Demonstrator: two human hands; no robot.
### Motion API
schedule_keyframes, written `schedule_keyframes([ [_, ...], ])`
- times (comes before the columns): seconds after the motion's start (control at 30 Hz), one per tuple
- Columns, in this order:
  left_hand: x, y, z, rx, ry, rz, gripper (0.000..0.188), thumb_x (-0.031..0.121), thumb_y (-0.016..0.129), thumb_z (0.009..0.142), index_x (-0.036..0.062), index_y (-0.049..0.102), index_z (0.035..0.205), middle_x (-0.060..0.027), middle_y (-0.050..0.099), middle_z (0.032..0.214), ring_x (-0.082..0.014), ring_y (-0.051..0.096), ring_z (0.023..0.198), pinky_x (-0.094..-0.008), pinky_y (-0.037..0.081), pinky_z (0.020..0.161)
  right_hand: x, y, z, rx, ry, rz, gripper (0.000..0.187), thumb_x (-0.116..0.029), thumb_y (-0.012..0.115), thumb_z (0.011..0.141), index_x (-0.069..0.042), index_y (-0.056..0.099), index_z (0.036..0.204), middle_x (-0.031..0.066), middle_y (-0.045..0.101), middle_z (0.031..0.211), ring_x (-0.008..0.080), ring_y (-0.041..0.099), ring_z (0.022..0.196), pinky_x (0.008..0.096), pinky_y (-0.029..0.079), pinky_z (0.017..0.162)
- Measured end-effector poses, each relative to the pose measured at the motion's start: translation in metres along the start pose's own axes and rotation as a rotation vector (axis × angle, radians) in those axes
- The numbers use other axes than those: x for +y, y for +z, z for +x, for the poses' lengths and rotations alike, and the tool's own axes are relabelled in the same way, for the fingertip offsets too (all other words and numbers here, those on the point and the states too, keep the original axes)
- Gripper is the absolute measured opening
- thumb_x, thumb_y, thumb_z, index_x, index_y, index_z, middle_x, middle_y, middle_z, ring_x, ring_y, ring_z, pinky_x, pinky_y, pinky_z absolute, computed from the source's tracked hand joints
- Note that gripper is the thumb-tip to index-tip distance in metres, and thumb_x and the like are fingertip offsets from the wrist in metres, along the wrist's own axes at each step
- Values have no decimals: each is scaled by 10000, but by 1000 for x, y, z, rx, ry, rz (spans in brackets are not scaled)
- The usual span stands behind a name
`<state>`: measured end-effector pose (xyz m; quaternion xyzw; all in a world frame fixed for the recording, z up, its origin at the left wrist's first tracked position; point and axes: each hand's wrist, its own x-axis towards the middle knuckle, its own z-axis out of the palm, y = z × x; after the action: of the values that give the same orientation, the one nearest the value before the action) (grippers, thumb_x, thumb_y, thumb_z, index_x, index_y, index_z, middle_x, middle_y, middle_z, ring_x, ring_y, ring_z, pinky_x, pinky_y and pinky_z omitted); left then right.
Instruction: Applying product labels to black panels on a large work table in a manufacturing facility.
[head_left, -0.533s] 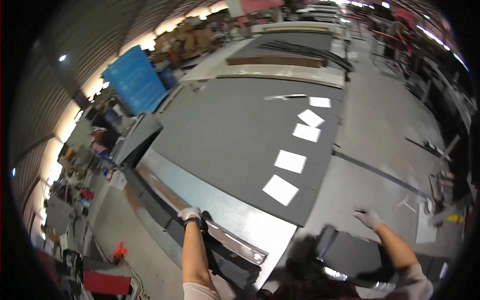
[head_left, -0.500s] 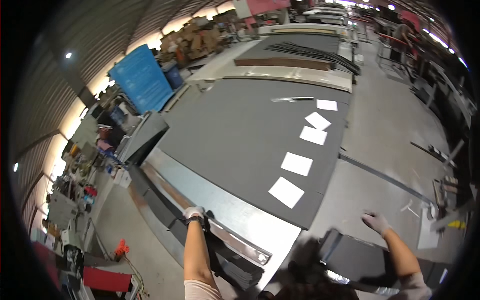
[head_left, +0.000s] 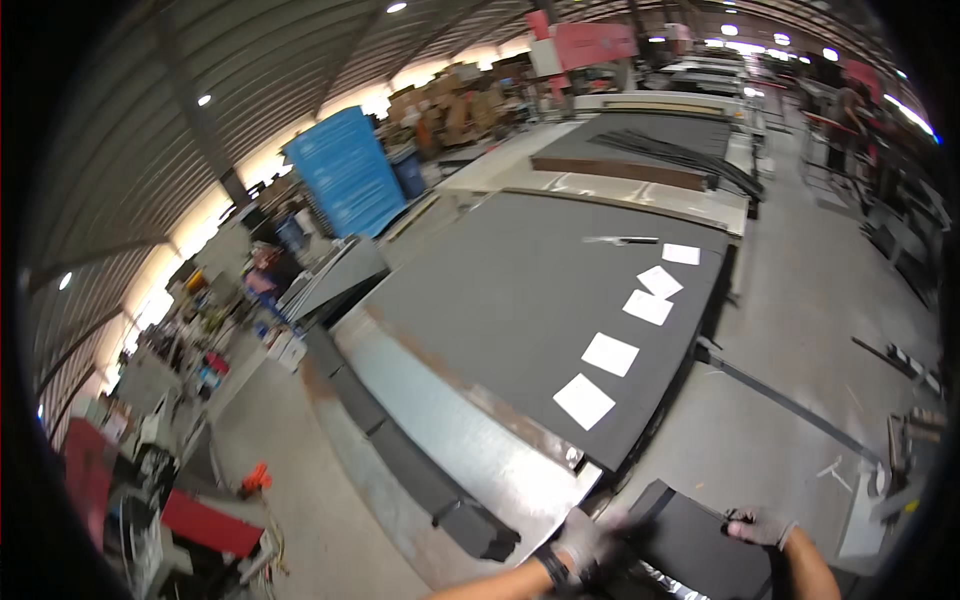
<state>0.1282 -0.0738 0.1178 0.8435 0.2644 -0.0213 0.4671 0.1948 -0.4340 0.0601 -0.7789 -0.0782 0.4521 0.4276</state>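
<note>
In a pale glove with dark fingertips, my right hand (head_left: 760, 527) has its fingers curled at the far right edge of a dark grey sheet (head_left: 700, 545) at the lower right. My left hand (head_left: 585, 540), pale-gloved with a black wristband, is blurred beside the table's near corner, at the left of that sheet; its fingers cannot be made out. A long grey sheet (head_left: 500, 290) covers the table, with several white paper pieces (head_left: 610, 354) along its right side. A rust-edged metal bar (head_left: 530, 428) lies along the sheet's near left edge.
Folded dark strips (head_left: 400, 450) rest on the metal ledge at the table's left. A knife-like tool (head_left: 622, 240) lies at the far end of the sheet. A dark beam (head_left: 790, 390) juts out to the right. A blue panel (head_left: 345, 172) stands at the back left.
The metal bar has shifted from the ledge up to the sheet's edge. My left hand has left it and moved right. My right hand has come down onto the dark grey sheet.
</note>
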Motion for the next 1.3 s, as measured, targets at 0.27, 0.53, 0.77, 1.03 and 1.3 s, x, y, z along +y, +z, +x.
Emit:
schedule_keyframes([
  [0.27, -81, 78, -64, 85, 35, -715, 390, 309, 551, 920, -53, 588, 1060, -168, 651, 975, -293, 623, 904, -386, 469, 843, 61, -73, -114, -337, 133, -304, 679, -347, 793, 665, -17, 539, 1201, 171, 564, 1182, 286, 545, 1097, 402, 442, 912],
  [0.53, -58, -140, -26, 806, 205, -198, 608, 303, 558, 920, -70, 336, 1345, -251, 440, 1330, -336, 423, 1264, -399, 331, 1065, -41, -10, -196, 53, -132, -404, 883, -211, 856, 608, 10, 414, 1340, 254, 424, 1372, 347, 414, 1279, 400, 372, 1051],
  [0.77, -190, -238, 89, 716, -317, -610, 1159, 567, 768, 674, -84, 190, 1440, -252, 263, 1491, -341, 269, 1388, -373, 242, 1136, -184, 123, -51, 458, -647, -998, 759, -444, 791, 545, -14, 519, 1108, 255, 488, 1134, 418, 513, 1081, 482, 432, 917],
  [1.03, -258, -280, 164, 539, -59, -852, 1078, 464, 800, 676, -76, 250, 1430, -221, 367, 1440, -304, 349, 1344, -369, 278, 1109, -456, 276, 190, 132, -561, -1197, 671, -454, 696, 788, -53, 478, 1280, 219, 474, 1317, 354, 494, 1218, 432, 420, 998],
  [1.3, -271, -269, 161, 869, 174, -899, 640, 115, 729, 798, -92, 421, 1320, -150, 524, 1287, -217, 528, 1127, -316, 396, 1011, -329, 222, 154, 388, -1300, -870, 232, -130, 703, 717, -154, 619, 932, 91, 606, 998, 281, 607, 879, 425, 469, 711],
])
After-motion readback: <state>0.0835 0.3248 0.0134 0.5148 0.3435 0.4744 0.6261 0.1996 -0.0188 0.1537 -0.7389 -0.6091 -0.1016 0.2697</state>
